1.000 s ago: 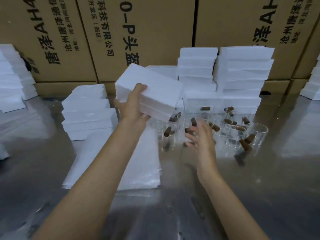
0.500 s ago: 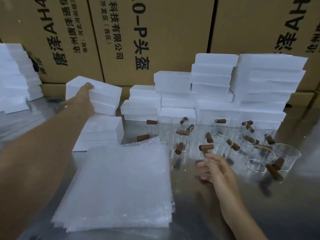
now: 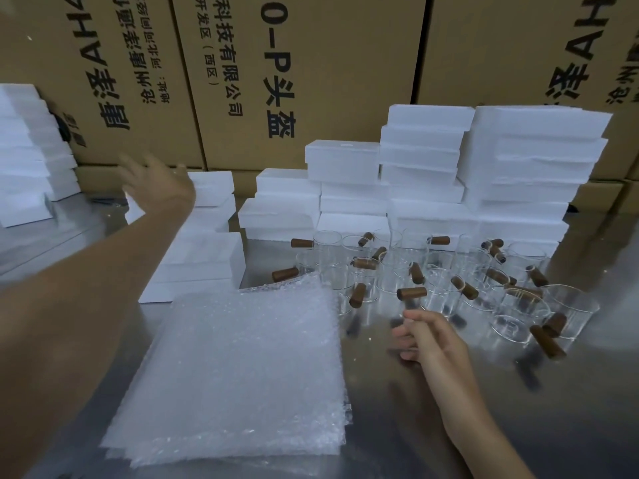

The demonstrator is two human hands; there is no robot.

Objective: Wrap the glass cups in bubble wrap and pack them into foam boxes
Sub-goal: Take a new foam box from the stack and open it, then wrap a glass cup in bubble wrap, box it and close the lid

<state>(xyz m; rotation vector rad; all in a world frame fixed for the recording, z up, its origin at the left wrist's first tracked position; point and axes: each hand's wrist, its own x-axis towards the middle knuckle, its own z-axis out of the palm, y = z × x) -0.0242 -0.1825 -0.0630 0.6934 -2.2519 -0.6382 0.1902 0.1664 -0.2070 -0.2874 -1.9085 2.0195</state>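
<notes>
On the steel table (image 3: 518, 426), crowded glass cups (image 3: 446, 292) could topple if the empty, loosely curled right hand (image 3: 432, 340) reaches carelessly; the blurred left hand (image 3: 162, 188) seems spread and empty.

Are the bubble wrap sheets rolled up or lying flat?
Lying flat. The bubble wrap sits as a spread stack on the metal table, edges showing, beside the glass cups.

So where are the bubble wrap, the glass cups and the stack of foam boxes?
bubble wrap (image 3: 242, 368), head view, middle of top sheet.
glass cups (image 3: 446, 292), head view, wall of a middle cup.
foam boxes (image 3: 529, 160), head view, front of tallest stack.
</notes>
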